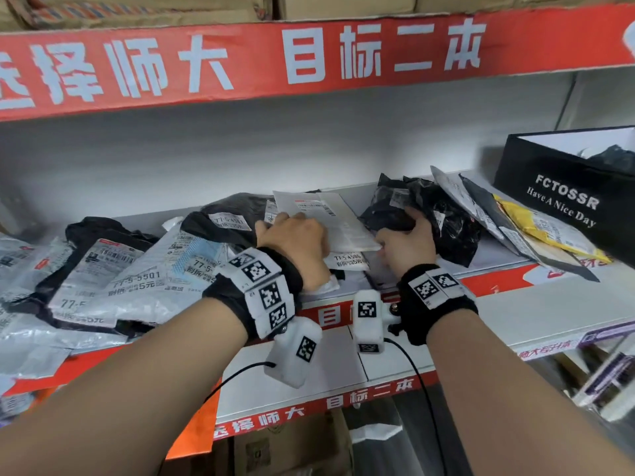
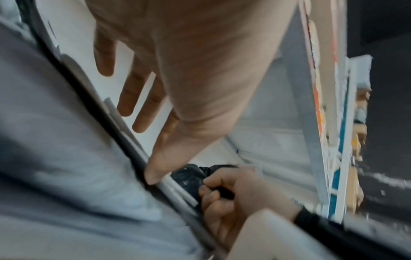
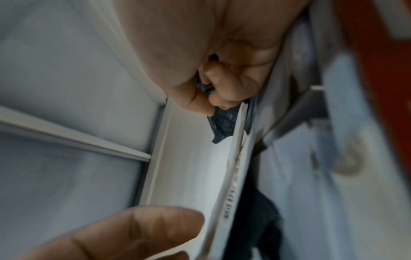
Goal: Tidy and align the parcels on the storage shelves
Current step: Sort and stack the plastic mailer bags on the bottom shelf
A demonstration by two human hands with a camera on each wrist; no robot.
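Shelf edge strip: red, white characters.
Flat paper envelope: white, red-topped label.
Crumpled plastic mailer bag: glossy black.
Open cardboard box: black, white lettering.
Padded mailer: yellow.
Wrist bands: black, white checkered tags.

Head view overlooks the shelf; both close wrist views share it.

At frame centre, the left hand lies flat on a white envelope; the right hand grips a black parcel beside it on the shelf.
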